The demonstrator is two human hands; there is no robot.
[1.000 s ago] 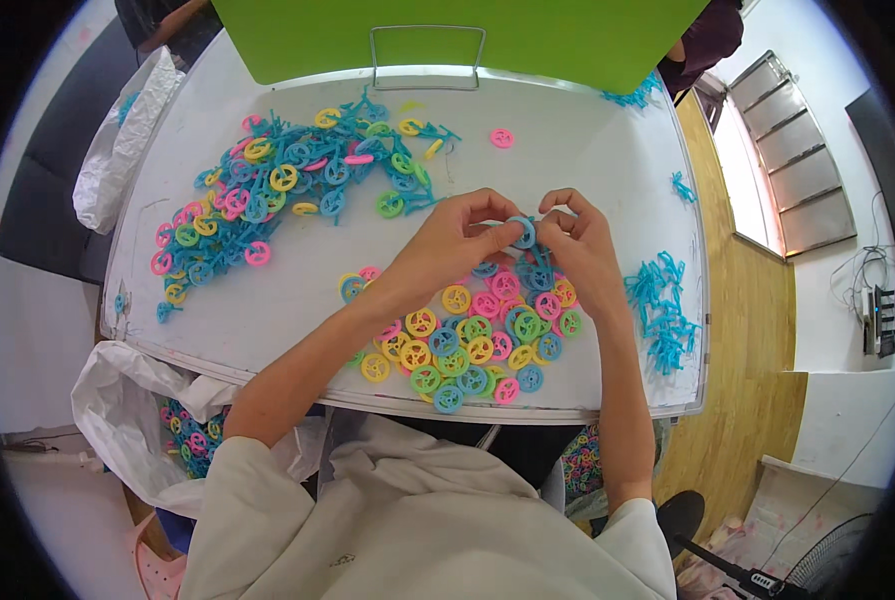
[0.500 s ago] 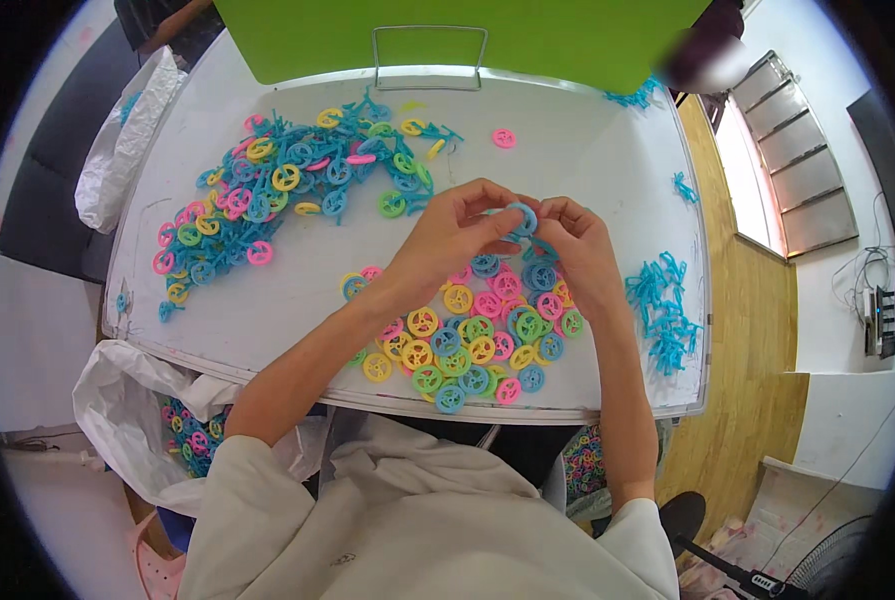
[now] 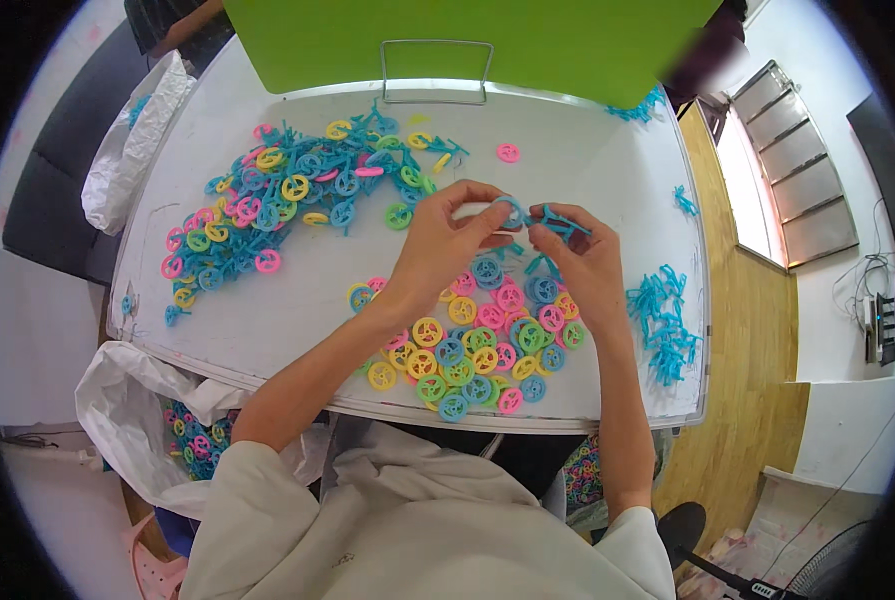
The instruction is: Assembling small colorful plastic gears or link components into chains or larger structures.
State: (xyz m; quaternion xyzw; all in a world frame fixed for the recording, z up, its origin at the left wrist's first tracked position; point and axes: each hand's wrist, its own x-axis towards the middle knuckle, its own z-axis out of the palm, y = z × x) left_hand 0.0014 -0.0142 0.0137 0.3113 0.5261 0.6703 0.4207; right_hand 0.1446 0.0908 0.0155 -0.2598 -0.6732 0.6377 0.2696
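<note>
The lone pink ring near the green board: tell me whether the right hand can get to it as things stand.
Probably yes. The pink ring lies alone on bare table, nothing over it, but the right hand is busy pinching a blue piece.

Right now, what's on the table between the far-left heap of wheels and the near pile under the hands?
Head view: bare white table lies between the far-left heap and the near pile; no wheels sit in that strip.

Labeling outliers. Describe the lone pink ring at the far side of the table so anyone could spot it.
On the white table, look toward the far edge, just below the green board and right of its wire handle. The pink ring lies alone on bare tabletop, apart from the big mixed pile to its left.
</note>
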